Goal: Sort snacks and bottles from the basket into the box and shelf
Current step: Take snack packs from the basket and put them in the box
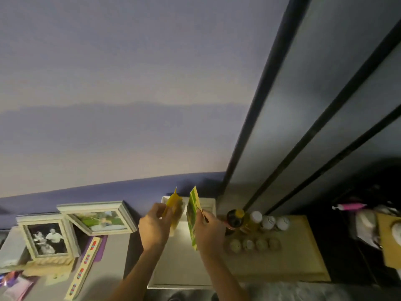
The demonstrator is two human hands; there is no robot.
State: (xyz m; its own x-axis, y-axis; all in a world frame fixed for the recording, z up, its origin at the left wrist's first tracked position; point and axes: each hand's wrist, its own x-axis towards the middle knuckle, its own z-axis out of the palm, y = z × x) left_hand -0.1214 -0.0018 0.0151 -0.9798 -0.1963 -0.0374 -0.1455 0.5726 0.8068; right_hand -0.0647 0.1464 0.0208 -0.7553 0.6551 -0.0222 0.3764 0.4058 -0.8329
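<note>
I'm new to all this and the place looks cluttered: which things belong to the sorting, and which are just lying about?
Part of the job: yellow packet in the left hand, green packet in the right hand, white box, bottles.
Lying about: photo frames, patterned strip, pink tube.

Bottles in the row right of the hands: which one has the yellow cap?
The leftmost bottle, dark-bodied and nearest the right hand, which holds a green packet. The other three bottles have white caps.

Perhaps 4 bottles [268, 222] right of box [173, 268].
</note>
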